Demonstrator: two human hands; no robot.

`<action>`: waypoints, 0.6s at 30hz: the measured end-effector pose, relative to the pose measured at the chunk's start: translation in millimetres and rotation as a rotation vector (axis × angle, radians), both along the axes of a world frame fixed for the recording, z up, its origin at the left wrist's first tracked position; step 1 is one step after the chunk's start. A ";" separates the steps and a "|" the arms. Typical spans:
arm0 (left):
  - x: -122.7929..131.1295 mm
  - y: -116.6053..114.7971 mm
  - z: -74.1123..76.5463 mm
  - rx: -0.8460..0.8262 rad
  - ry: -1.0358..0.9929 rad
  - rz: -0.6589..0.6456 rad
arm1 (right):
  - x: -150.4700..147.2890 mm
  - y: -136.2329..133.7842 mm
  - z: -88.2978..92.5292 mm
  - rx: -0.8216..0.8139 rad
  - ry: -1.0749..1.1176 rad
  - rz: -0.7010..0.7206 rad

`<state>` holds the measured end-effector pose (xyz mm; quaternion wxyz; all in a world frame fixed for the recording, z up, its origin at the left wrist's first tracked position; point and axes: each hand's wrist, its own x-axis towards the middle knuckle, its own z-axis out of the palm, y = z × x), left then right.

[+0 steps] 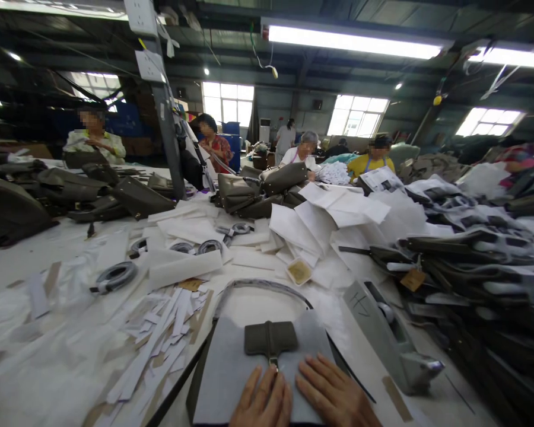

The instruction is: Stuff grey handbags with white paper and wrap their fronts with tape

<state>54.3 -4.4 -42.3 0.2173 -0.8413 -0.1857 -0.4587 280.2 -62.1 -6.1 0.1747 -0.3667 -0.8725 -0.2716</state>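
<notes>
A handbag (231, 379) lies flat on the table in front of me, its front wrapped in grey-white protective sheet, with an olive flap and clasp (270, 339) and an arched handle (258, 287) pointing away. My left hand (263, 400) lies flat on the sheet just below the clasp, fingers stretched out together. My right hand (333, 394) rests flat beside it on the sheet's right part, fingers extended. Neither hand holds anything.
A grey tape dispenser (389, 338) sits right of the bag. Paper strips (160, 338), tape rolls (115, 276), white sheets (333, 219) and a small yellow tray (299, 271) litter the table. Wrapped olive bags (471, 261) pile up right and far left. Several people work at the table's far side.
</notes>
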 end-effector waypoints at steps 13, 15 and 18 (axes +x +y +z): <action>-47.0 9.3 10.8 0.004 0.260 -0.030 | -5.7 2.5 3.8 -0.028 -0.061 -0.061; -46.8 7.9 9.4 -0.011 0.266 -0.011 | -6.9 7.0 -3.7 -0.004 -0.046 -0.086; -39.5 1.7 -2.3 -0.045 0.209 0.046 | -1.0 10.3 -24.9 0.062 -0.051 -0.055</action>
